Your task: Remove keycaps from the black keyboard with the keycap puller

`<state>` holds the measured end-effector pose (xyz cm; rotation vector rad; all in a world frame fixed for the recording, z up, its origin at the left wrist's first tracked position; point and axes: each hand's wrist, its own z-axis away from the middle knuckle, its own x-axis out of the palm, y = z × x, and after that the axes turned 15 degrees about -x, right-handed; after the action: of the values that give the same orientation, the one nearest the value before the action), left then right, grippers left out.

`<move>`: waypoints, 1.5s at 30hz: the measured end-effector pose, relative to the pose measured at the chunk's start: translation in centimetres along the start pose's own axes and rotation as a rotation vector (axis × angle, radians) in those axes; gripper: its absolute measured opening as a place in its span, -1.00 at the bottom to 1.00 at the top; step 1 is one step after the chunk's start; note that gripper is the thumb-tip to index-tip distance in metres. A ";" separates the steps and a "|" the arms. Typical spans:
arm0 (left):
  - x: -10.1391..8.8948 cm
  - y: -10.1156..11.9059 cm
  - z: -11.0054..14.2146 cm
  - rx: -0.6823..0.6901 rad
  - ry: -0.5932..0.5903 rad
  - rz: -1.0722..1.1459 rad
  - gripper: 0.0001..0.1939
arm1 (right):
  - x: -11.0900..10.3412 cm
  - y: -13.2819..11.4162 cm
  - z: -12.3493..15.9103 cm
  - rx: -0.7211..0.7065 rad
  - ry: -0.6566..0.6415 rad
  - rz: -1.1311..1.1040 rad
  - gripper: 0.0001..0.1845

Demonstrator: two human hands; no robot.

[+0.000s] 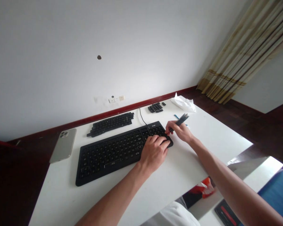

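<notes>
A black keyboard (110,152) with its keycaps taken off lies at a slant on the white table. My left hand (154,150) rests on its right-hand part, fingers spread and palm down, holding nothing. Over the keyboard's right edge, my right hand (179,130) is closed around a dark brush-like tool (180,121). The tool's pale, ragged end points up to the right; its lower end is hidden by my fingers and the kind is hard to make out. Removed keycaps (113,124) lie in rows behind the keyboard, and a smaller keycap group (155,108) sits farther right.
A phone (64,144) lies at the table's left edge. A crumpled white tissue (184,103) is at the back right, and a thin blue tool (176,116) lies behind my right hand. The keyboard cable (142,116) runs back towards the wall.
</notes>
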<state>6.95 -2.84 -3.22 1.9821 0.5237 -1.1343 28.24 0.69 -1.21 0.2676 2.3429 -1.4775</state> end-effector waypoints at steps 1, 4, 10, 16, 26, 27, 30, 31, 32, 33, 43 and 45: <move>0.0 -0.1 0.1 0.019 0.002 -0.010 -0.70 | 0.1 0.0 0.0 0.004 0.004 0.021 -0.50; 0.1 -0.2 0.2 0.053 0.014 -0.026 -0.72 | 0.3 -0.2 -0.3 0.032 -0.003 0.079 -0.49; 0.4 -0.3 0.4 0.046 0.012 -0.002 -0.73 | -0.4 -2.1 -1.1 0.015 -0.213 0.177 -0.50; 0.0 -0.2 0.5 0.030 -0.013 0.020 -0.73 | -2.6 -4.6 -2.0 -0.078 -0.497 0.237 -0.54; -0.4 -0.2 0.5 0.019 -0.033 -0.024 -0.70 | -0.9 -3.0 4.8 -0.308 -0.259 0.315 -0.73; -0.3 -0.2 0.5 0.018 -0.031 -0.019 -0.70 | -0.7 -2.6 5.7 -0.333 -0.211 0.315 -0.76; -0.3 -0.3 0.6 0.022 -0.037 0.005 -0.69 | 0.0 -2.0 6.9 -0.374 -0.141 0.314 -0.79; -0.3 -0.2 0.6 0.023 -0.040 0.015 -0.69 | 0.2 -2.0 6.9 -0.374 -0.123 0.302 -0.81; -0.4 -0.2 0.6 0.020 -0.041 0.022 -0.69 | 0.5 -2.0 6.6 -0.365 -0.092 0.282 -0.82; -0.4 -0.1 0.5 0.010 -0.038 0.027 -0.67 | 0.9 -2.1 6.3 -0.346 -0.047 0.252 -0.81; -0.2 0.5 0.6 -0.177 0.108 -0.025 -0.19 | 6.7 -2.2 3.1 0.018 0.538 -0.161 -0.71; -0.1 0.5 0.6 -0.170 0.097 -0.048 -0.22 | 7.0 -1.9 3.1 0.045 0.577 -0.179 -0.69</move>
<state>6.90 -3.63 -3.16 1.8921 0.6985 -0.9912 21.74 -3.10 -3.60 0.5760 2.8413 -1.7150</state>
